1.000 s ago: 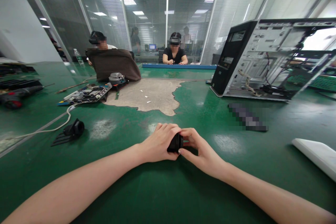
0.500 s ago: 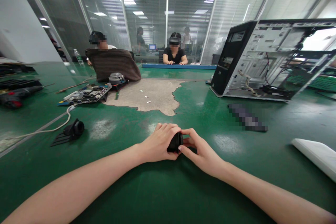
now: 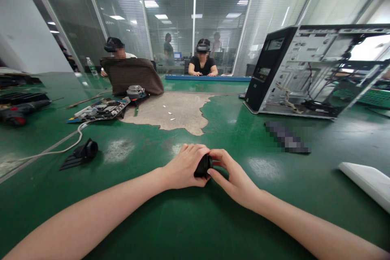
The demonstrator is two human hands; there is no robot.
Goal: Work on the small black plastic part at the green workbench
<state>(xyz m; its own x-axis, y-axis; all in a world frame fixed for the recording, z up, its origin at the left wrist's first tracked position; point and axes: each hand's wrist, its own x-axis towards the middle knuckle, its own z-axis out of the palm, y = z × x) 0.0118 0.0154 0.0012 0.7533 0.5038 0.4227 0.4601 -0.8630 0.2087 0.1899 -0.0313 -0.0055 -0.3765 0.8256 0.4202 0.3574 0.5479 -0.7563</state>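
Note:
Between my two hands is a small black plastic part, rounded at its right side, just above or on the green table. My left hand wraps round it from the left, its fingers over the top and its thumb below. From the right, my right hand pinches the part's edge with thumb and fingertips. Much of the part is hidden behind the left hand, so its exact kind does not show. Off to the left lies another black plastic piece with a round opening and flat prongs.
An opened computer case stands at the right, with a blurred dark strip and a white block nearer. Left are a circuit board, a pale cable and a power drill. Two people sit across the table.
Both hands keep their hold on the black part almost unmoved. The view has shifted very slightly.

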